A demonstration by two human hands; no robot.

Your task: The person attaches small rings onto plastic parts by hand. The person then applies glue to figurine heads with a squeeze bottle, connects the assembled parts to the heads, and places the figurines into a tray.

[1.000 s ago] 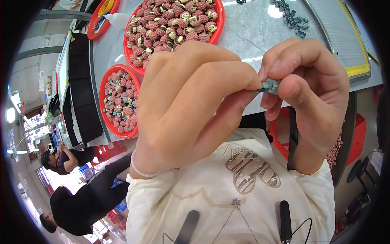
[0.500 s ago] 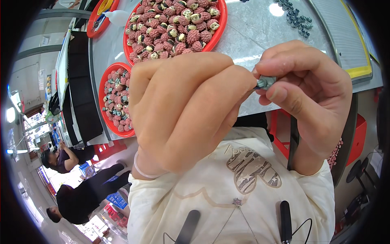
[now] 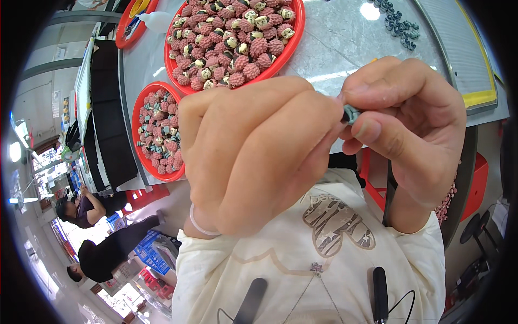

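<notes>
My right hand (image 3: 413,119) pinches a small blue-green molded piece (image 3: 352,114) with a dark end between thumb and forefinger. Close against it, my left hand (image 3: 264,154) is closed, the back of the hand uppermost. Its fingertips meet the dark end of the piece, but what they grip is hidden behind the knuckles. Both hands are raised in front of my chest, at the near edge of the grey metal table (image 3: 318,54).
A large red basin (image 3: 298,38) holds many pink knobbly pieces with cream-and-black parts. A smaller red basin (image 3: 136,143) holds pink and blue-green ones. Small dark blue-green pieces (image 3: 400,27) lie at the far right of the table. Two people stand in the left background.
The blue-green piece has turned, and less of it shows between my fingers. My left hand has shifted slightly right and down. A person in the background has moved.
</notes>
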